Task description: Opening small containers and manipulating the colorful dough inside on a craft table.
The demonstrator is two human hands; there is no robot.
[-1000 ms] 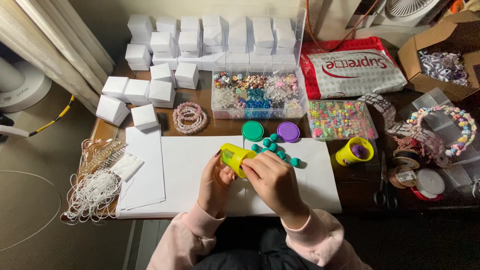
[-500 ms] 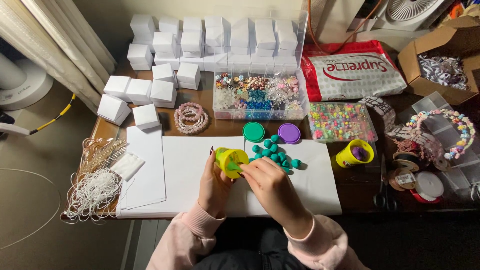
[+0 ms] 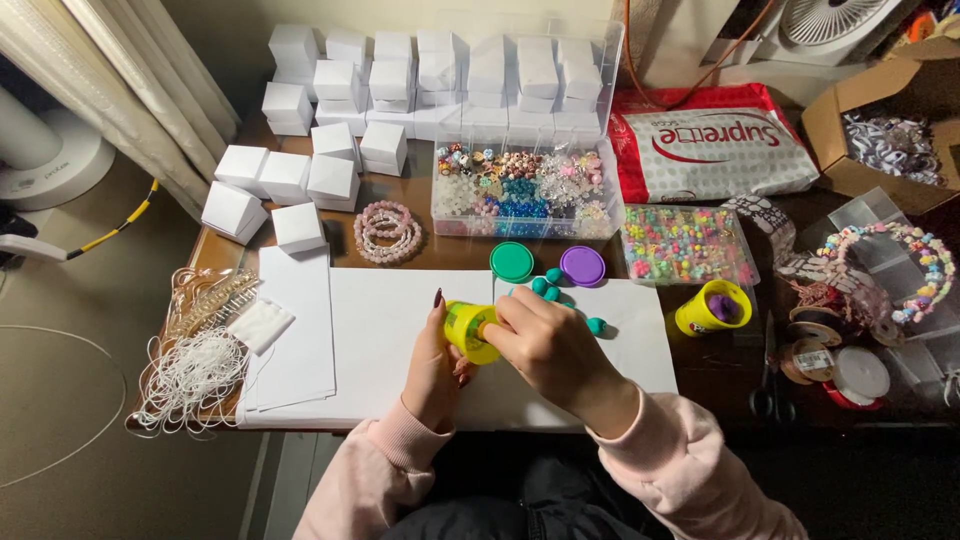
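Note:
My left hand (image 3: 437,372) grips a small yellow tub (image 3: 468,331) tipped on its side over the white paper sheet (image 3: 385,330). My right hand (image 3: 545,345) is at the tub's open mouth, fingers bent into or against it; what the fingers hold is hidden. Several teal clay balls (image 3: 552,287) lie on the paper just beyond my right hand. A green lid (image 3: 511,261) and a purple lid (image 3: 582,266) sit flat past them. A second yellow tub (image 3: 711,308) with purple clay stands upright to the right.
A clear compartment box of mixed beads (image 3: 523,192) and a tray of pastel beads (image 3: 685,244) lie beyond. Many white cardboard boxes (image 3: 330,150) fill the back left. Pink bracelets (image 3: 386,229), white cord (image 3: 195,375), scissors (image 3: 768,385), ribbon spools (image 3: 835,365), and a red-white bag (image 3: 712,142) surround.
The yellow tub has turned in my left hand and dropped slightly toward me. My right hand moved from the teal balls to the tub's mouth.

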